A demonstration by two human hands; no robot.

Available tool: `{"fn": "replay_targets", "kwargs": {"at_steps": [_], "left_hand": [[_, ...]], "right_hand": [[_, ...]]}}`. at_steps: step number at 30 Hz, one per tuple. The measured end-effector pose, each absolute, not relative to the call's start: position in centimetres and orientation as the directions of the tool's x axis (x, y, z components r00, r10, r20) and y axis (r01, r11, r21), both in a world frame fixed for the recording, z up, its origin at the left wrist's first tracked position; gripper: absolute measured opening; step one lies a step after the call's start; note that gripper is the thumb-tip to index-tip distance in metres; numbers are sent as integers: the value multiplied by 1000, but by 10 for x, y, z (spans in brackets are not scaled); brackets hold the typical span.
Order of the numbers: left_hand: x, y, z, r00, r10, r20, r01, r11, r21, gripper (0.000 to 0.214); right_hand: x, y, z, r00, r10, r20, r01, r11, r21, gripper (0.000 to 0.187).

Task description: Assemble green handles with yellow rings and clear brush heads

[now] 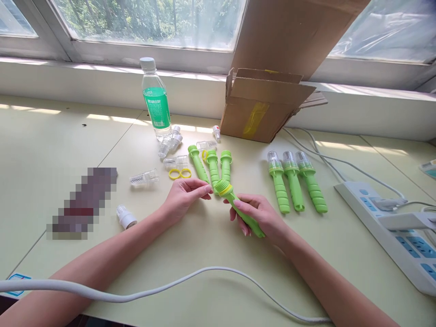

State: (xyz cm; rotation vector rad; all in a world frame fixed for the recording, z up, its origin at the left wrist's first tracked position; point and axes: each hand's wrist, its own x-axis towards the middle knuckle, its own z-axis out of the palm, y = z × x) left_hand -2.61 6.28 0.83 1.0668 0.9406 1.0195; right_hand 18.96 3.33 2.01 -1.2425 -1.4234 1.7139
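Observation:
In my right hand (264, 215) is a green ribbed plastic handle (233, 198), tilted with its threaded end up and to the left. A yellow ring (226, 190) sits around its neck. My left hand (184, 197) has thumb and fingertips pinched together just left of the threaded end; what they hold, if anything, is hidden. Behind lie similar green handles (225, 165), one with a loose yellow ring (205, 156) beside it. Two more yellow rings (180, 174) rest near several clear plastic caps (145, 177). A white-based piece with a clear top (126, 217) lies beside my left forearm.
Three green handles with clear caps (289, 181) lie to the right, near a white power strip (384, 236). A water bottle (156, 106) and an open cardboard box (262, 106) stand behind. A white cable (204, 269) crosses in front; a pixelated object (85, 202) lies left.

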Motion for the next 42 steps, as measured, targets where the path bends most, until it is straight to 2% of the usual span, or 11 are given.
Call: {"fn": "replay_targets", "kwargs": {"at_steps": [42], "left_hand": [[-28, 64, 8, 322, 941, -108, -195, 177, 965, 15]], "right_hand": [[191, 34, 17, -420, 869, -262, 90, -248, -965, 29]]}}
